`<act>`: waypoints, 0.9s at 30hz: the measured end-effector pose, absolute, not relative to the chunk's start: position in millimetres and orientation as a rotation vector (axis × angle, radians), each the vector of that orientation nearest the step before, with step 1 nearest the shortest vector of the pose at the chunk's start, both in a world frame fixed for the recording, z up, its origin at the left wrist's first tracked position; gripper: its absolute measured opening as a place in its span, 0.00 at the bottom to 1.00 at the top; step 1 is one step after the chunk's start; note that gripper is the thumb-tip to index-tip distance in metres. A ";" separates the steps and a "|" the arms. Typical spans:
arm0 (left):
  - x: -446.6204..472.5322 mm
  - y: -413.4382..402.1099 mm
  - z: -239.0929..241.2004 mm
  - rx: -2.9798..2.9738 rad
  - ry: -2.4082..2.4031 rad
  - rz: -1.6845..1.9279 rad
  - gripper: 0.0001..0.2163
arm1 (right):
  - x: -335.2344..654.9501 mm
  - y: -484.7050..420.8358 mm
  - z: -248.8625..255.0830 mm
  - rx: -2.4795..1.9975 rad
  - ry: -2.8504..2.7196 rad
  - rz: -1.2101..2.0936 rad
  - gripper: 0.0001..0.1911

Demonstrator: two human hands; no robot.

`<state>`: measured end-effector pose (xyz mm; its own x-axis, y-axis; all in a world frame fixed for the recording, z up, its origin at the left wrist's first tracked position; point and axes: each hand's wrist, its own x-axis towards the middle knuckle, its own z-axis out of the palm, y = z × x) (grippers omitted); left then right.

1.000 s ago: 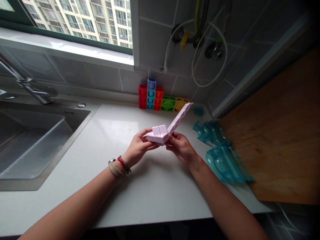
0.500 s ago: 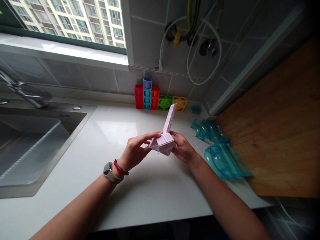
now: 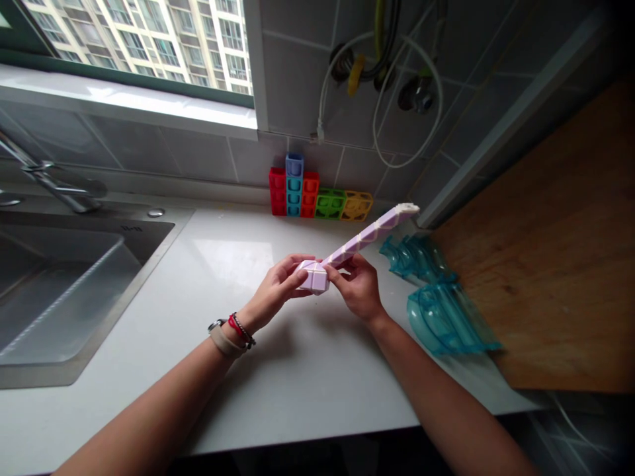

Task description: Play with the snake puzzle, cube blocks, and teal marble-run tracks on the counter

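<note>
A pale purple and white snake puzzle (image 3: pixel 315 277) made of wedge segments is held above the counter. One end is folded into a compact block, while a long straight arm of it slants up to the right. My left hand (image 3: pixel 284 283) is closed on the folded block, thumb on its near face. Closed round the joint where the straight arm begins is my right hand (image 3: pixel 358 285), its thumb close to the block. Some fingertips of both hands are hidden behind the puzzle.
Colourful plastic blocks (image 3: pixel 307 194) stand against the tiled wall. Clear teal plastic pieces (image 3: pixel 446 317) lie at the right by a wooden board (image 3: pixel 555 264). A sink (image 3: pixel 149 244) with a translucent bin (image 3: pixel 64 297) and a faucet (image 3: pixel 59 185) is at the left. Cables (image 3: pixel 381 99) hang above.
The puzzle's straight arm has swung from nearly upright to slanting right. The folded block has turned and shifted slightly left and up. Both hands have changed their hold on it.
</note>
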<state>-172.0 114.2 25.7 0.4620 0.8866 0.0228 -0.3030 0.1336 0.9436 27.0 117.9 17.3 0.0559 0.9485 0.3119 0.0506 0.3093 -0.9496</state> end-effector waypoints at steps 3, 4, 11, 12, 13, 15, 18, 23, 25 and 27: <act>-167.6 113.5 23.8 1.161 0.728 0.951 0.20 | 27.2 115.9 12.8 -1.059 -1.404 0.860 0.15; -167.0 114.0 23.0 1.187 0.729 0.958 0.21 | 27.2 114.8 12.0 -1.062 -1.424 0.844 0.15; -167.4 114.4 19.8 1.424 0.715 1.054 0.22 | 25.8 113.0 16.4 -1.027 -1.343 0.886 0.15; -167.3 113.2 19.9 1.465 0.705 1.062 0.22 | 25.8 114.5 17.4 -1.020 -1.280 0.927 0.15; -167.2 112.0 20.2 1.511 0.699 1.070 0.21 | 26.1 116.4 18.4 -1.012 -1.211 0.984 0.16; -167.1 110.3 21.0 1.615 0.704 1.091 0.20 | 27.2 119.8 20.1 -0.990 -1.099 1.123 0.17; -167.7 110.6 22.4 1.833 0.732 1.169 0.19 | 28.9 121.8 22.5 -0.943 -1.012 1.256 0.15; -169.0 113.7 25.6 2.287 0.646 1.364 0.10 | 29.2 118.1 27.2 -0.823 -0.851 1.446 0.12; -169.5 113.7 27.0 2.374 0.632 1.369 0.11 | 29.7 116.9 29.2 -0.795 -0.830 1.526 0.12; -169.8 113.3 27.8 2.374 0.667 1.387 0.11 | 30.5 116.3 30.7 -0.792 -0.861 1.522 0.11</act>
<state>-169.8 113.3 27.8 0.4224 0.5367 0.7304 0.2353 -0.8432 0.4835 30.5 116.3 30.7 -0.1140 0.9933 -0.0174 -0.4968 -0.0722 -0.8649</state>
